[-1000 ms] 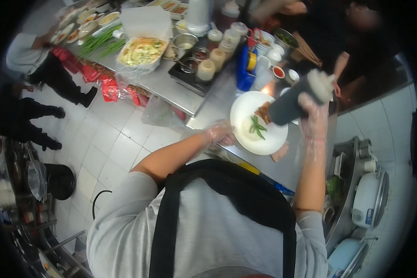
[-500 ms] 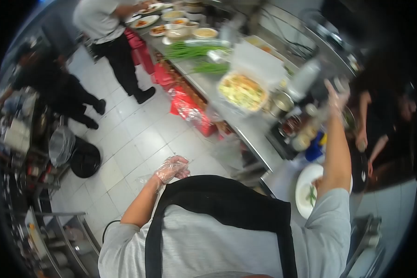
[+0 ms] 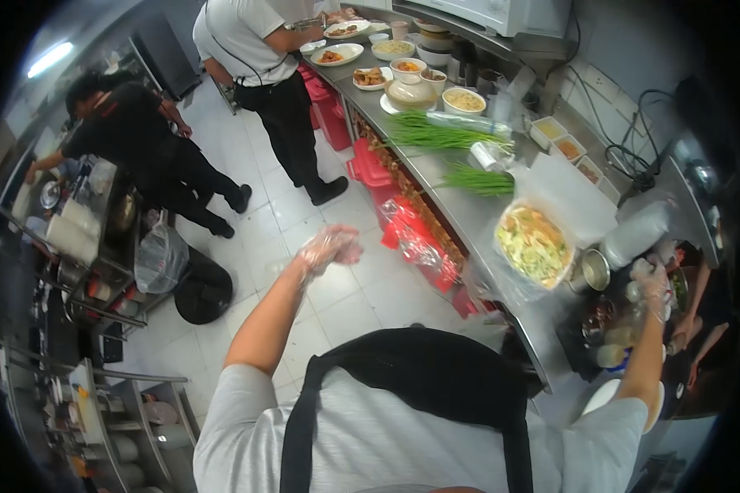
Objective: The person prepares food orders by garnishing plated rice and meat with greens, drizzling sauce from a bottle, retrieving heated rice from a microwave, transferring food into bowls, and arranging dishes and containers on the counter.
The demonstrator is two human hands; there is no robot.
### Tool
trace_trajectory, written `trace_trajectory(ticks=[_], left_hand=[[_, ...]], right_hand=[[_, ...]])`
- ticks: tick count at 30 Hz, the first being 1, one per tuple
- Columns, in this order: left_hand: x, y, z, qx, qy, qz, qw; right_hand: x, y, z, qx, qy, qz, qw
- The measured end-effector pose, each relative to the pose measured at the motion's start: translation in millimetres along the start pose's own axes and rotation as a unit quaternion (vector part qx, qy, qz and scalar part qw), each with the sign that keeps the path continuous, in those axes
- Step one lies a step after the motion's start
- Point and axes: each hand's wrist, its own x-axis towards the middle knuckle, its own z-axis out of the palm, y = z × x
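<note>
My left hand (image 3: 331, 246) wears a clear plastic glove and hangs over the tiled floor, fingers loosely stretched, holding nothing. My right hand (image 3: 652, 281), gloved too, reaches among the jars at the right end of the counter. Its fingers are small and partly hidden, so whether it grips something does not show. Near it are a metal pot (image 3: 590, 271) and a clear stack of plastic cups or lids (image 3: 635, 232). Further left stands an open white takeaway box (image 3: 534, 245) of shredded vegetables. A white plate (image 3: 602, 396) lies partly under my right forearm.
Green stalks (image 3: 448, 131), bowls of food (image 3: 464, 101) and small sauce tubs (image 3: 566, 148) line the steel counter (image 3: 501, 283). Two people stand to the left, and another person's arms (image 3: 699, 308) show at far right. A lined bin (image 3: 203, 292) stands on the floor.
The view has swung, so the counter shows further right and more of its far end appears. My left hand has risen and moved forward with fingers more extended. My right arm still reaches over the condiments.
</note>
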Motion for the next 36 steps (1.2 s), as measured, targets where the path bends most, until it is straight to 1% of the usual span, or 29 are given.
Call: trace_trajectory(ticks=[1,3,4,6,7,9,10,13,14,15,16,17,18,20,21,22,23,25,26,29,31,33,35,36], left_hand=[[28.8,14.5,-8.7,-0.021,0.008,0.008,1.000],[79.5,55.1,-16.4,-0.027,0.025,0.036,0.999],[106.8,72.7,-20.4,-0.048,0.031,0.033,0.998],[158.9,104.6,-28.5,-0.096,0.042,0.029,0.994],[181.9,118.0,-35.4,-0.107,0.060,0.042,0.992],[231.9,139.3,-51.8,-0.130,0.096,0.066,0.985],[258.6,144.1,-66.7,-0.159,0.110,0.081,0.978],[325.6,159.7,-108.9,-0.228,0.198,0.091,0.949],[342.2,165.5,-117.7,-0.256,0.233,0.095,0.933],[348.5,178.7,-119.9,-0.255,0.266,0.089,0.926],[368.0,183.0,-133.1,-0.285,0.282,0.102,0.910],[392.1,185.5,-152.3,-0.314,0.298,0.115,0.894],[420.2,178.0,-183.7,-0.184,0.286,0.170,0.925],[465.6,200.8,-211.0,-0.302,0.270,0.159,0.900],[493.3,206.7,-226.7,-0.301,0.288,0.177,0.892],[516.9,211.6,-245.6,-0.281,0.263,0.194,0.902],[541.6,216.8,-260.9,-0.262,0.238,0.211,0.911],[585.9,235.6,-274.7,-0.321,0.290,0.169,0.885],[611.5,238.8,-293.7,-0.318,0.265,0.154,0.897],[685.2,241.3,-320.7,-0.340,0.272,0.183,0.881],[719.3,244.9,-336.4,-0.314,0.252,0.153,0.902],[760.3,240.9,-364.1,-0.322,0.206,0.115,0.917],[777.2,249.0,-362.6,-0.333,0.233,0.136,0.904],[780.7,253.8,-359.0,-0.354,0.236,0.184,0.886]], right_hand=[[9.1,20.8,8.0,0.011,-0.004,0.007,1.000],[8.9,22.8,7.3,-0.013,-0.008,0.053,0.998],[12.8,27.7,4.5,-0.051,-0.027,0.051,0.997],[30.4,54.5,-2.8,-0.128,-0.065,0.045,0.989],[36.6,64.2,-8.6,-0.167,-0.084,0.041,0.982],[37.2,67.4,-31.5,-0.219,-0.108,-0.024,0.969],[35.4,74.2,-46.3,-0.219,-0.082,-0.020,0.972],[34.3,101.8,-81.6,-0.221,-0.005,-0.008,0.975],[34.3,103.8,-94.0,-0.211,0.020,-0.006,0.977],[29.4,94.6,-101.6,-0.205,0.045,0.001,0.978],[22.3,84.0,-110.0,-0.194,0.066,0.012,0.979],[12.3,64.6,-116.0,-0.178,0.088,0.024,0.980],[-0.7,33.7,-120.8,-0.160,0.108,0.039,0.980],[-33.7,-45.3,-125.6,-0.127,0.151,0.069,0.978],[-49.1,-84.6,-127.0,-0.115,0.166,0.087,0.976],[-63.4,-122.4,-128.1,-0.120,0.177,0.114,0.970],[-76.4,-161.3,-124.4,-0.139,0.179,0.152,0.962],[-94.8,-235.6,-126.7,-0.255,0.156,0.263,0.917],[-106.2,-257.3,-122.4,-0.278,0.164,0.295,0.899],[-124.2,-297.5,-106.8,-0.263,0.234,0.331,0.875],[-138.1,-320.6,-101.5,-0.252,0.277,0.349,0.859],[-150.5,-343.4,-99.4,-0.241,0.318,0.364,0.842],[-167.1,-368.9,-108.2,-0.226,0.359,0.373,0.825],[-175.8,-382.2,-113.9,-0.214,0.379,0.375,0.819]])
